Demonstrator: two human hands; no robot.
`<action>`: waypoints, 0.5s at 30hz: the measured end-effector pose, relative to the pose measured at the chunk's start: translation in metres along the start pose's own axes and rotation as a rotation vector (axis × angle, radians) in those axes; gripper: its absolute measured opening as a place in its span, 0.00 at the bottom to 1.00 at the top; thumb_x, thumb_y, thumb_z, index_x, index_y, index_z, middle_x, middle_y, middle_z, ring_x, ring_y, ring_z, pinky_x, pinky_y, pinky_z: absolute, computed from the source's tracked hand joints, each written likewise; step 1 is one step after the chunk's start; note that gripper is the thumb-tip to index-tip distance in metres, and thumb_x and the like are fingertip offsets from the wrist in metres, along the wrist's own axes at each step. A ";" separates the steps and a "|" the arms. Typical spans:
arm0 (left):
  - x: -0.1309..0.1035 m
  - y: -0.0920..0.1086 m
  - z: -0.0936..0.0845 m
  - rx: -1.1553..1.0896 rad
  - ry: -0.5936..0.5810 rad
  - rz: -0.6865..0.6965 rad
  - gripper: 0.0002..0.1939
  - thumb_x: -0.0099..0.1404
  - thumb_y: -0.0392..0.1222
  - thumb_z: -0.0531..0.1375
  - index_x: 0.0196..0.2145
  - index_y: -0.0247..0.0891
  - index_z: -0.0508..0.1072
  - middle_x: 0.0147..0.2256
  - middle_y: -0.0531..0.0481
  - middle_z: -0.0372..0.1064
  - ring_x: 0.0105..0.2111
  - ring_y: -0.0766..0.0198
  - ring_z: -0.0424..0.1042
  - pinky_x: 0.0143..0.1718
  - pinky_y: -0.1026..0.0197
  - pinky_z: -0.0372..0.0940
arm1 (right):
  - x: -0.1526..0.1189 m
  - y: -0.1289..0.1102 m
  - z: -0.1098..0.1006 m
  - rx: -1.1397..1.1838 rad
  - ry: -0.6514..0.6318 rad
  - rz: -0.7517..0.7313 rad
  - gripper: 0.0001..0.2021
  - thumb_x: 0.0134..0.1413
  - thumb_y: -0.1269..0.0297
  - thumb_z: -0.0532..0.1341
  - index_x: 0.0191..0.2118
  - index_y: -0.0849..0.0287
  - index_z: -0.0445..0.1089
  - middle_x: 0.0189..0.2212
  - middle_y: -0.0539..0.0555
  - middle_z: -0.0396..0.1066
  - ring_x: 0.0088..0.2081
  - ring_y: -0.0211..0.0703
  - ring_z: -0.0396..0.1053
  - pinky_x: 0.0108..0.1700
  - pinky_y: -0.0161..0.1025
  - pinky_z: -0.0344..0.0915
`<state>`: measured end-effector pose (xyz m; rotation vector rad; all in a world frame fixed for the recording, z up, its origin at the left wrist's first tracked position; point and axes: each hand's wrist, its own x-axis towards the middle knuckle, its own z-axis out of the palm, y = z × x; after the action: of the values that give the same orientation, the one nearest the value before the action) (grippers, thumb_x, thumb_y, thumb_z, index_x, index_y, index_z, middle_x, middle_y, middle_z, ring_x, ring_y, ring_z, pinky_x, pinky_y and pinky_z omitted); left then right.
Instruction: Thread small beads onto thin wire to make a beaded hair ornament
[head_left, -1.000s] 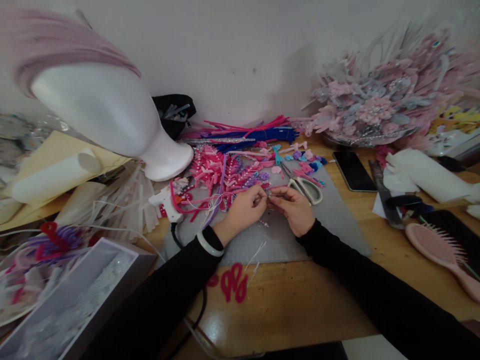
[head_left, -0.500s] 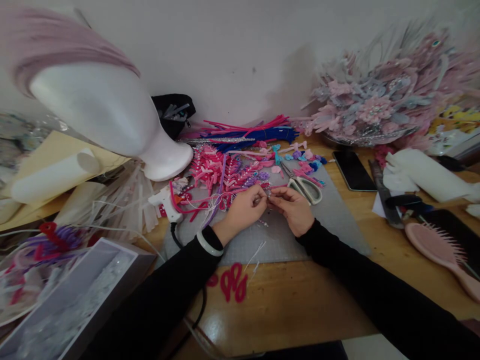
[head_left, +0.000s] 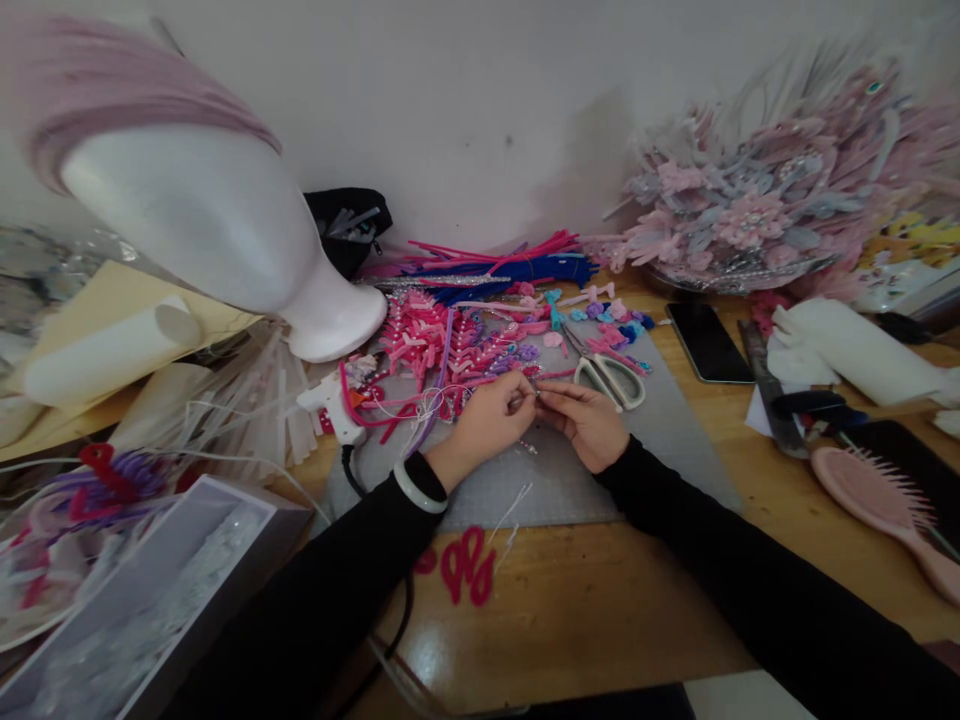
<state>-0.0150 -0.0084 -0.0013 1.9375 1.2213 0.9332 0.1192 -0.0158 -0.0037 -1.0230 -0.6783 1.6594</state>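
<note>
Over the grey cutting mat, my left hand and my right hand meet fingertip to fingertip. Both are closed in a pinch on something small that I cannot make out; a tiny pale bit shows between them. Just beyond the fingers lie pink pipe-cleaner pieces in a heap. White-handled scissors rest close behind my right hand. Left of my left wrist are a white glue gun, a purple pipe cleaner and loops of thin white wire.
A white mannequin head leans in at left, above an open box of clear beads. Dark pink loops lie at the table's front. To the right are a phone, a pink hairbrush and a large floral headpiece.
The right fingers have shifted slightly and drawn closer together at the pinch. My left hand has hardly moved, and the things on the table stay where they were.
</note>
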 end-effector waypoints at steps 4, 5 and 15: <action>0.000 0.001 0.000 0.005 0.006 -0.008 0.03 0.52 0.32 0.50 0.23 0.36 0.61 0.19 0.57 0.57 0.19 0.73 0.58 0.22 0.69 0.53 | 0.001 0.000 -0.001 0.009 -0.006 0.011 0.08 0.27 0.69 0.68 0.22 0.59 0.73 0.22 0.49 0.71 0.26 0.34 0.67 0.40 0.40 0.65; 0.000 0.001 0.000 0.007 0.005 -0.011 0.03 0.52 0.32 0.50 0.23 0.36 0.61 0.19 0.57 0.57 0.19 0.73 0.58 0.22 0.69 0.52 | 0.000 0.000 -0.001 0.010 -0.007 0.016 0.08 0.27 0.69 0.68 0.22 0.59 0.73 0.22 0.48 0.71 0.26 0.33 0.67 0.40 0.39 0.65; 0.000 0.001 0.001 0.007 0.014 -0.019 0.02 0.52 0.33 0.50 0.24 0.36 0.61 0.19 0.57 0.58 0.20 0.73 0.58 0.22 0.69 0.53 | 0.001 -0.001 -0.001 0.015 -0.015 0.027 0.07 0.28 0.69 0.68 0.22 0.59 0.72 0.22 0.48 0.71 0.26 0.32 0.67 0.39 0.37 0.65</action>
<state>-0.0139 -0.0089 -0.0007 1.9244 1.2501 0.9355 0.1202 -0.0148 -0.0038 -1.0137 -0.6631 1.6947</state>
